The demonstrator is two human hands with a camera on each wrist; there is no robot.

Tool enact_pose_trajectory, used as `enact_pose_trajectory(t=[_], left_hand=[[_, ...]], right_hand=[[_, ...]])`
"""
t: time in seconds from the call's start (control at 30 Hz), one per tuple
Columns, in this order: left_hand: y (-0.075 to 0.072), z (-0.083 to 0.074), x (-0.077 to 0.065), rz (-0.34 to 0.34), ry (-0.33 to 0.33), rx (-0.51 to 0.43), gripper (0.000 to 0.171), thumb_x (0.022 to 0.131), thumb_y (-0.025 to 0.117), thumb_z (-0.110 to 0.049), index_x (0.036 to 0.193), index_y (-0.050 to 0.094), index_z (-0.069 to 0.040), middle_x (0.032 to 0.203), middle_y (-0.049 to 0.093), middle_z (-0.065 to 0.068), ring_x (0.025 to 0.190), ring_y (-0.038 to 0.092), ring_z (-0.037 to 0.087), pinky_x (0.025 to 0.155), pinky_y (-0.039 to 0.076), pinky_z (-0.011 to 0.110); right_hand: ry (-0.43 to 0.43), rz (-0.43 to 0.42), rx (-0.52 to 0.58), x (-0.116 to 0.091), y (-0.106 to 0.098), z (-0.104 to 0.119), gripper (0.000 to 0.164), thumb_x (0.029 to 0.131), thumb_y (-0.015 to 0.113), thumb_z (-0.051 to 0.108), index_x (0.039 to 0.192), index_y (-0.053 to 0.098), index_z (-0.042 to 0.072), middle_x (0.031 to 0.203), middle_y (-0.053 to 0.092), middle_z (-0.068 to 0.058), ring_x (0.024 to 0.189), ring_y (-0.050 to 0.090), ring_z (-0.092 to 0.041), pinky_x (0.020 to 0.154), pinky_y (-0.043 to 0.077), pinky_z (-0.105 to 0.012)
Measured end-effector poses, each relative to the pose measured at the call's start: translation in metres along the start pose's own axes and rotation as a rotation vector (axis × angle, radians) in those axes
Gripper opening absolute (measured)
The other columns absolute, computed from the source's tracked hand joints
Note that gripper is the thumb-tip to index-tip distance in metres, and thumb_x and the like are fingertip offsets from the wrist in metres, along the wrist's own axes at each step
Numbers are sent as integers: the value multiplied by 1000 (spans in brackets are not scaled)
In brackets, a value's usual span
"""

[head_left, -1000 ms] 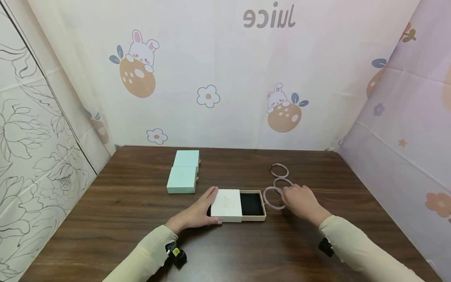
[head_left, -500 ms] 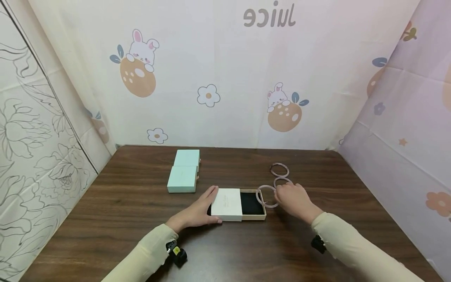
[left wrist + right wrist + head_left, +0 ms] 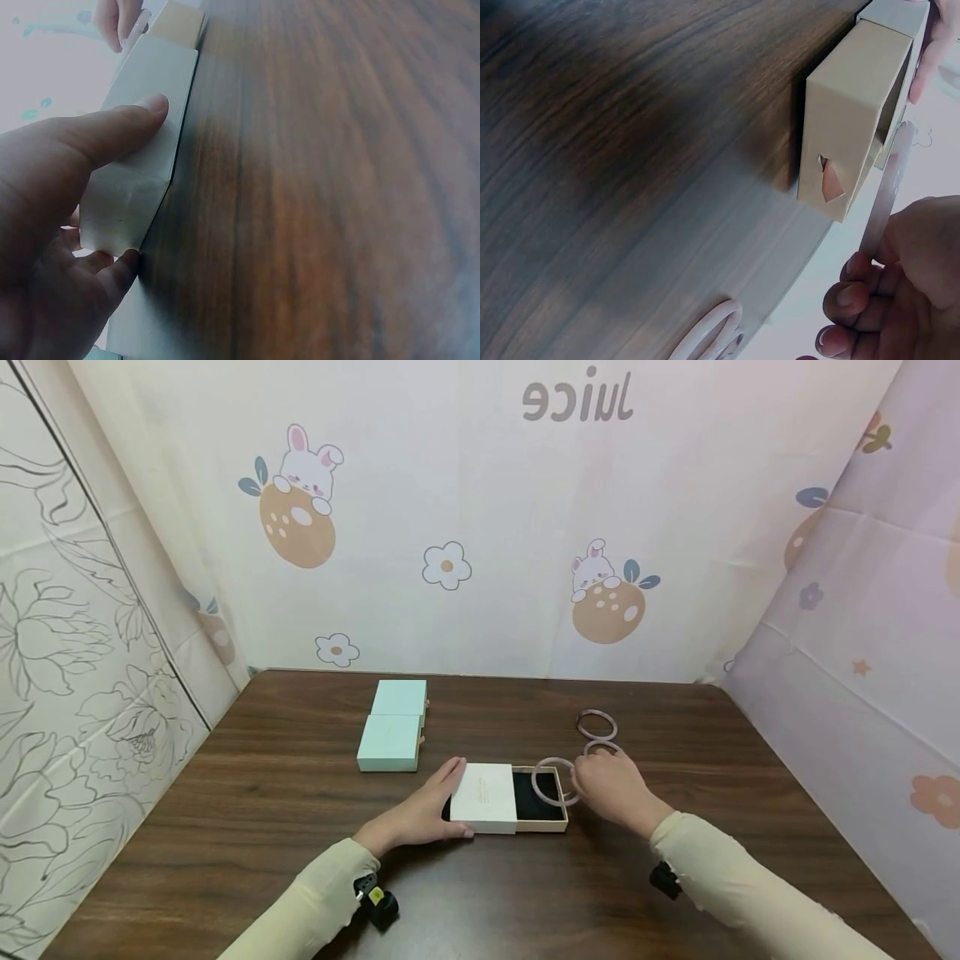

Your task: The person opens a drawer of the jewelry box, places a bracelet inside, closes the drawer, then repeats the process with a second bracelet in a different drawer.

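Note:
My left hand [image 3: 416, 810] grips the left end of a white box sleeve [image 3: 483, 797], its thumb along the near side in the left wrist view. From the sleeve's right end a cream drawer [image 3: 542, 827] with a black lining is pulled partway out. A pale pinkish bangle [image 3: 535, 785] is pinched between the thumb and fingers of my right hand [image 3: 611, 789], its ring over the drawer. In the right wrist view the bangle [image 3: 887, 191] appears edge-on beside the drawer's end [image 3: 836, 154], which has a small ribbon tab.
Two mint-green boxes, one farther [image 3: 401, 697] and one nearer [image 3: 388, 745], lie end to end at the back left. Behind my right hand, two more bangles rest on the dark wooden table [image 3: 510, 902]. Patterned cloth [image 3: 495, 627] hangs along the table's back edge.
The bangle in my right hand has moved left, from the table beside the drawer to over its black lining. My left hand and the box have stayed in place.

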State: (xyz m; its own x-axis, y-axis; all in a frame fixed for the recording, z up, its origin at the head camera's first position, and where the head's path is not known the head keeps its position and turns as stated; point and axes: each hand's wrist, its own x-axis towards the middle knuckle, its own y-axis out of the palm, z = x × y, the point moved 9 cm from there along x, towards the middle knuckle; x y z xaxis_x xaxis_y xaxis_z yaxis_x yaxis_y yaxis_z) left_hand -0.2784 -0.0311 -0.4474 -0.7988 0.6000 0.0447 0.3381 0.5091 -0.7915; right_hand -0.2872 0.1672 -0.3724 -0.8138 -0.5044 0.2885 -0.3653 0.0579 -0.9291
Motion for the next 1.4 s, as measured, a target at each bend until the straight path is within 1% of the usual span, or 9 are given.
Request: enact_pose_trajectory(t=[0.1,0.23,0.37,0.57,0.73,1.03,1.2,1.4], left_hand=[[0,-1,0,-2,4,3,102,73,66,-47,142,5,-4,146,4,12,132,8,20,101,22,39],[0,-1,0,-3,6,4,101,73,66,-47,142,5,-4,146,4,12,132,8,20,101,22,40],[1,-1,0,-2,7,0,101,73,66,-46,141,5,-4,147,3,12,132,7,20,101,22,40],[0,-1,-1,-7,8,-10,100,74,66,-45,141,5,-3,146,4,13,132,8,21,101,22,41],[0,-1,-2,-7,6,-19,100,74,66,-44,142,5,-4,147,4,12,132,8,20,101,22,41],[0,-1,-1,-9,10,-8,101,73,66,-46,141,5,-4,146,4,12,132,8,21,101,22,41],[1,-1,0,-12,19,1,101,73,65,-48,141,5,-3,146,4,13,132,8,22,101,22,41],[0,-1,0,-6,7,-6,102,73,66,-48,142,4,-5,147,3,12,132,8,21,101,22,40]], right_hand=[[-3,-4,-7,1,1,2,31,82,53,19,53,43,16,50,44,2,56,50,-23,54,39,-40],[-7,-11,-9,2,1,5,31,81,53,19,53,42,16,49,43,2,53,48,-22,48,35,-36],[-14,-36,6,2,-2,9,32,80,54,17,52,40,15,48,43,2,51,46,-22,45,31,-33],[-34,-54,-9,3,-6,17,32,79,56,16,51,40,14,47,44,0,50,46,-21,43,29,-32],[-50,-65,-18,4,-7,23,32,79,55,15,51,39,14,46,41,0,48,44,-19,42,25,-29],[-43,-26,-11,5,0,27,27,78,54,15,53,44,12,49,45,-1,51,45,-19,43,29,-31],[-43,-27,-10,6,0,31,29,79,53,15,52,43,12,47,44,-1,49,45,-19,43,31,-31],[-33,-27,20,9,3,32,31,79,51,16,50,40,14,46,43,0,50,45,-20,44,34,-33]])
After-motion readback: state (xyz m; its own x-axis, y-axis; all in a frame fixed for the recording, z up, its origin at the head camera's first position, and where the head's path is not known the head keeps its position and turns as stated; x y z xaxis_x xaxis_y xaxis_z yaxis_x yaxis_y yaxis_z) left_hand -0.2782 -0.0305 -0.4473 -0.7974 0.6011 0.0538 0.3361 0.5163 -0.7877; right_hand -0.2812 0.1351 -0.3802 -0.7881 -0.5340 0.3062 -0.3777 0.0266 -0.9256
